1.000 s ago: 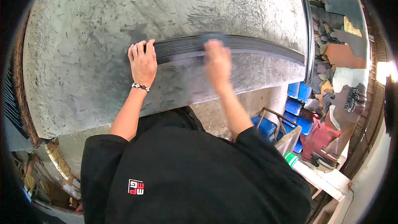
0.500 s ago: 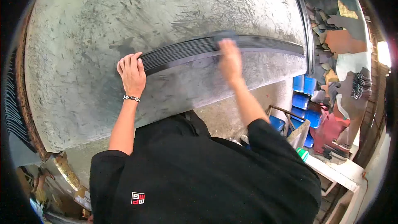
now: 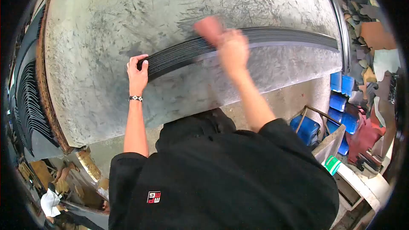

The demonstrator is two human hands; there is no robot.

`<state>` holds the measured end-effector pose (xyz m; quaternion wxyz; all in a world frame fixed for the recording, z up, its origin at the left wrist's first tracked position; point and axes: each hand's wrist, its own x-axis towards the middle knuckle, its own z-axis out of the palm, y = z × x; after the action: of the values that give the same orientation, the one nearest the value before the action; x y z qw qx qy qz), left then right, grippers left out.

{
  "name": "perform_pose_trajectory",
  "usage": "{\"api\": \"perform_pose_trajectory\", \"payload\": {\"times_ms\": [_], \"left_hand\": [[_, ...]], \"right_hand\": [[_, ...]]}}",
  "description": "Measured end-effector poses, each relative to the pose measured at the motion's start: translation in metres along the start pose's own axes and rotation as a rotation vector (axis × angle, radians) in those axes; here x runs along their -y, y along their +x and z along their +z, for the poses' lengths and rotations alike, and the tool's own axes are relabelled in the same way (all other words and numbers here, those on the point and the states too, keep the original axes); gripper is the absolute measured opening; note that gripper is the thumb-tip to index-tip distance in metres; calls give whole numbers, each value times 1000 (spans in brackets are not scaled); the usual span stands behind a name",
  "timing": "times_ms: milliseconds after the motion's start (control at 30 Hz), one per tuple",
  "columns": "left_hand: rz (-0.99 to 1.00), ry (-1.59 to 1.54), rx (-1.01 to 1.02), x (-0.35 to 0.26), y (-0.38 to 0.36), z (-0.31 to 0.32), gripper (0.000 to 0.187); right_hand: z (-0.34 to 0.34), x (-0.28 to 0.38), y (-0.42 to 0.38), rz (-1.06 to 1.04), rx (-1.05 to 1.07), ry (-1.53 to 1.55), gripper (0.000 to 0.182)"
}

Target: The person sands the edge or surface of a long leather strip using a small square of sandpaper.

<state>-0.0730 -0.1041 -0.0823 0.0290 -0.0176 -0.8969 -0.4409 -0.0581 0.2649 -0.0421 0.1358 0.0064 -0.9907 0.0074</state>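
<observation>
A fanned stack of long black strips point(image 3: 174, 56) lies in a shallow curve across the worn grey work table point(image 3: 170, 12). My left hand point(image 3: 137, 76) is closed on the stack's left end, thumb and fingers curled around it. My right hand point(image 3: 233, 53) is over the middle of the strips, its fingers closed on a reddish flat pad point(image 3: 208, 30). The pad is smeared by motion and reaches past the far edge of the strips; I cannot tell what it is made of.
A dark rail point(image 3: 338, 21) runs along the table's right edge. Leather scraps point(image 3: 377, 36) and blue containers point(image 3: 306, 128) are beyond it. More dark strips point(image 3: 32, 102) hang at the left, past a rusty edge point(image 3: 44, 76). A person point(image 3: 50, 202) is at lower left.
My right hand still holds the pad, which has swung up and left, now showing a reddish face instead of a dark one. My left hand keeps the strips' end. The view has shifted.
</observation>
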Motion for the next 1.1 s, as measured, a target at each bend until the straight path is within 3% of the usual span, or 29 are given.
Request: {"api": "perform_pose_trajectory", "payload": {"times_ms": [67, 100, 167, 233, 300, 400, 500, 567, 700, 900, 1033, 1100], "left_hand": [[0, 7, 37, 1, 0, -2, 21], [-2, 16, 50, 3, 2, -5, 22], [17, 38, 59, -2, 5, -9, 22], [-127, 43, 124, -1, 11, -11, 22], [-79, 10, 228, 17, 27, -14, 20], [-159, -102, 326, 2, 39, -29, 21], [-286, -181, 323, -10, 48, -35, 29], [-399, -254, 322, -23, 50, -39, 30], [-254, -293, 402, -3, 36, -40, 22], [-125, -205, 356, 10, 28, -33, 20], [-42, -246, 413, 14, 30, -38, 25], [-19, -339, 443, 15, 29, -43, 28]], "right_hand": [[-10, -102, 9, 285, 218, -332, 18], [4, -150, 2, 392, 40, -367, 17], [-34, -171, 9, 653, -339, 213, 33], [-54, -160, 7, 589, -515, 407, 41], [-60, -144, -1, 389, -599, 376, 39], [-39, -116, -23, 230, -415, 402, 42], [-4, -74, -45, 175, -85, 255, 50], [6, -64, -46, 150, -67, 195, 53], [3, -74, -31, 231, 11, 189, 67], [-7, -85, -22, 245, 175, 162, 82], [-15, -66, -18, 227, 183, -52, 62], [-8, -42, -22, 219, 69, 73, 49]]}}
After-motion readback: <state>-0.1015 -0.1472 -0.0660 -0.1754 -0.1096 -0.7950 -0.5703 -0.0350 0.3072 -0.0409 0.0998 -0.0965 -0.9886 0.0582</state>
